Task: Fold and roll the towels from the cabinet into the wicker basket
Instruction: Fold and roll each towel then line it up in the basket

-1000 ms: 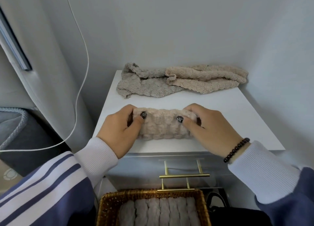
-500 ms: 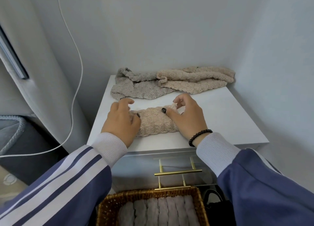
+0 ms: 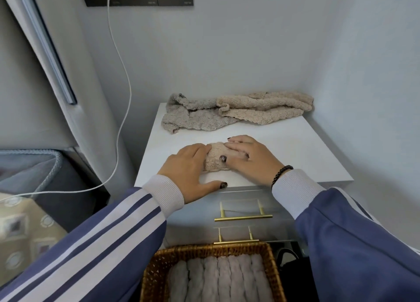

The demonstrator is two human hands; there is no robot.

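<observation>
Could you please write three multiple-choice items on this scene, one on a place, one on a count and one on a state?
1. Where do the loose towels lie?
A. in the basket
B. at the back of the white cabinet top
C. on the floor

2. How many gold handles show on the cabinet front?
A. one
B. two
C. four

3. What state is the beige towel between the hands in?
A. spread flat
B. hanging from a hook
C. rolled into a small bundle

Answers: 1 B, they sit against the wall behind the hands. 2 B, one bar above the other, over the wicker basket. 3 C, the left hand and right hand press a compact roll.
</observation>
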